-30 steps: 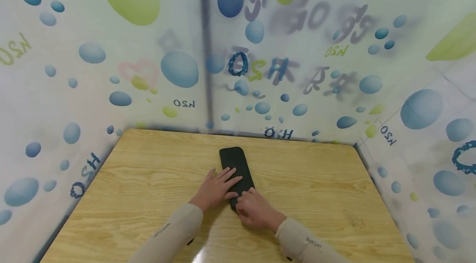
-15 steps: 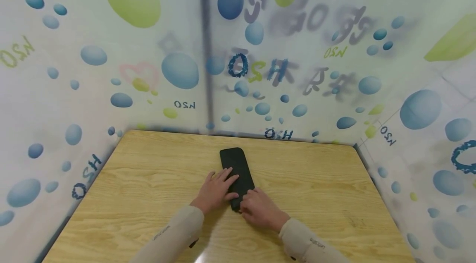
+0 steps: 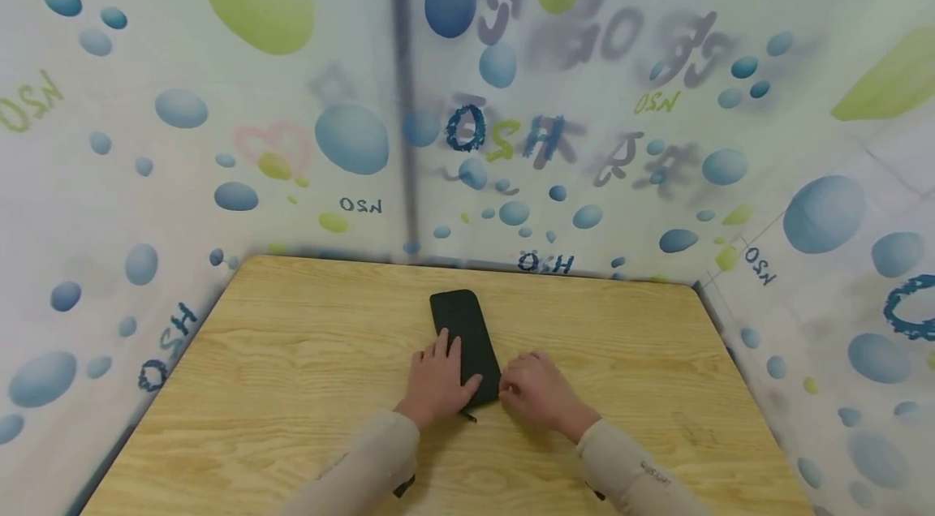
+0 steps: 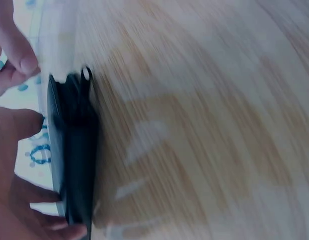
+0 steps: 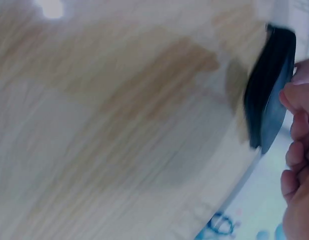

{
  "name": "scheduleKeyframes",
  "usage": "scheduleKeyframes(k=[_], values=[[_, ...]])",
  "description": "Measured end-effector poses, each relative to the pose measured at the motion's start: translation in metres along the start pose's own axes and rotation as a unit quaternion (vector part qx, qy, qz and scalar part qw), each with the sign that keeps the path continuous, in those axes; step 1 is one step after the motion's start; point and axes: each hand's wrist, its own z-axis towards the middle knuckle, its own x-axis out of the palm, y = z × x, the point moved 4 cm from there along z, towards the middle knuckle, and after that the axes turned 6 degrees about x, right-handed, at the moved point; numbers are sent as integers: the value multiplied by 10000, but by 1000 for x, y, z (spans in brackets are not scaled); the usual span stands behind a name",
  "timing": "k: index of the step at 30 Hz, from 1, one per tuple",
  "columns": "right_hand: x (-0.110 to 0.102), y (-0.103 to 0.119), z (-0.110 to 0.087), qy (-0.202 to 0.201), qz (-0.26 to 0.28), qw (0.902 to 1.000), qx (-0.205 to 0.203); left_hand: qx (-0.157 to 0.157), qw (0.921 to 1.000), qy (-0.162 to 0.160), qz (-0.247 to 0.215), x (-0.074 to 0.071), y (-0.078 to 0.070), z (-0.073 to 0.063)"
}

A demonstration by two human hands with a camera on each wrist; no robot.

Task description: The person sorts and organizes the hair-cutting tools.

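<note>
A long black zip wallet (image 3: pixel 475 337) with rounded corners lies on the wooden table, one end toward me. My left hand (image 3: pixel 436 382) rests over its left side, fingers stretched along it and thumb on top near the close end. In the left wrist view a small looped tab (image 4: pixel 86 75) sticks out at the wallet's end. My right hand (image 3: pixel 536 390) has its fingers curled, thumb against index, pinching at the wallet's right edge by the near corner. In the right wrist view these pinched fingertips (image 5: pixel 289 95) overlap the wallet (image 5: pixel 269 90); what lies between them is hidden.
The wooden table (image 3: pixel 314 337) spreads out around the wallet on all sides. White walls (image 3: pixel 351 37) printed with blue and green bubbles and lettering close off its back and both sides. A light sleeve (image 3: pixel 372 451) covers each forearm.
My right hand has moved right, from the wallet's near end to its right edge. My left hand has shifted slightly right and nearer, its fingers turned more forward. The wallet stays about in place.
</note>
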Motion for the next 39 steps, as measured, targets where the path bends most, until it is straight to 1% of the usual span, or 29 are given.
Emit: scheduleKeyframes(k=[2,5,8,10,14,17,20,24,28,30,32,34,36,39], values=[[-4,-12,-1,-86,-7,9994,340,-123,9998,-122,-32,1,-4,0],[-9,-30,-4,-131,-12,9964,843,-271,9994,-197,-11,3,-10,0],[-10,-47,-7,-119,19,9917,1276,-399,9990,-179,124,3,-15,0],[-10,-58,-10,-130,65,9881,1532,-515,9985,-70,196,6,-17,1],[-7,-75,-16,-109,77,9834,1808,-715,9969,45,311,11,-20,3],[-5,-84,-19,-65,110,9813,1919,-709,9961,71,525,12,-22,4],[-5,-90,-23,-27,142,9790,2031,-524,9959,189,720,12,-24,4],[-8,-95,-28,-101,114,9785,2056,-44,9944,489,935,9,-23,3],[-9,-99,-34,-184,100,9787,2043,492,9868,925,1233,1,-19,-1],[-9,-101,-36,-208,120,9783,2056,705,9824,1136,1308,-4,-16,-3],[-9,-103,-39,-258,134,9780,2066,894,9782,1278,1371,-8,-13,-6],[-10,-105,-42,-312,129,9775,2080,1045,9749,1337,1440,-14,-11,-7],[-11,-107,-43,-308,161,9758,2159,1166,9713,1326,1597,-16,-8,-8],[-13,-109,-44,-321,171,9739,2239,1332,9681,1194,1754,-22,-2,-9]])
